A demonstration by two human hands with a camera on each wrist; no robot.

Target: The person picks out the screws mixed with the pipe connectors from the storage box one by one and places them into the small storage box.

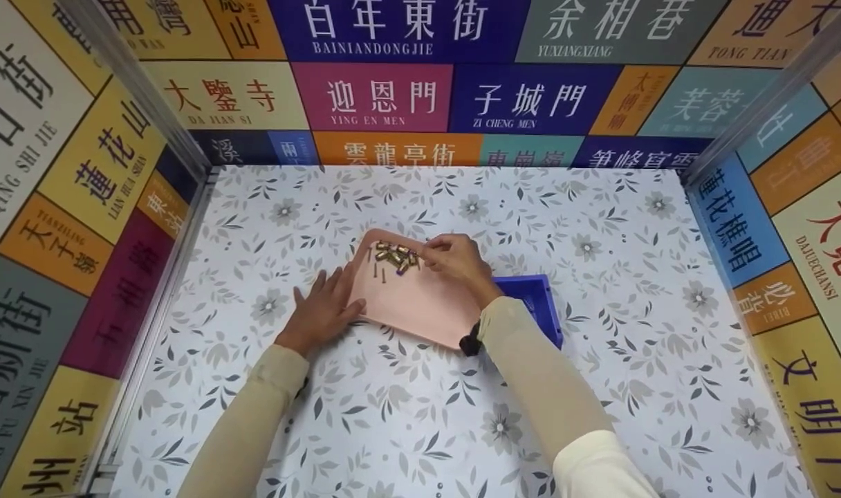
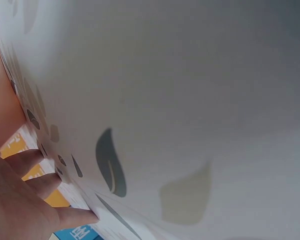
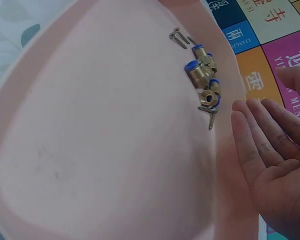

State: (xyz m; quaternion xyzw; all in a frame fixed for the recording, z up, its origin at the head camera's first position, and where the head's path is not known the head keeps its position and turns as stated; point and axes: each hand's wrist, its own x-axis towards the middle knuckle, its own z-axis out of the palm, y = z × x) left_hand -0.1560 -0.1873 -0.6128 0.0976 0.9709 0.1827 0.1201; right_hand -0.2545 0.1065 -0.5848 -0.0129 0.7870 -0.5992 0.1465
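A pink tray [image 1: 413,304] lies at a slant in the middle of the table. Toward its far rim, several brass fittings with blue rings [image 1: 396,257] are heaped, with some small screws [image 3: 211,120] around them. My left hand [image 1: 320,311] rests with fingers spread at the tray's left edge, its thumb by the near corner. Over the tray's far right rim is my right hand [image 1: 458,261], fingertips close to the fittings. In the right wrist view its fingers are nearly straight beside the rim, and nothing shows in the palm.
A blue tray [image 1: 548,311] stands to the right, partly covered by the pink tray and the right forearm. White cloth [image 1: 393,429] with leaves and flowers covers the table. Panels with coloured lettering [image 1: 372,97] enclose the back and both sides.
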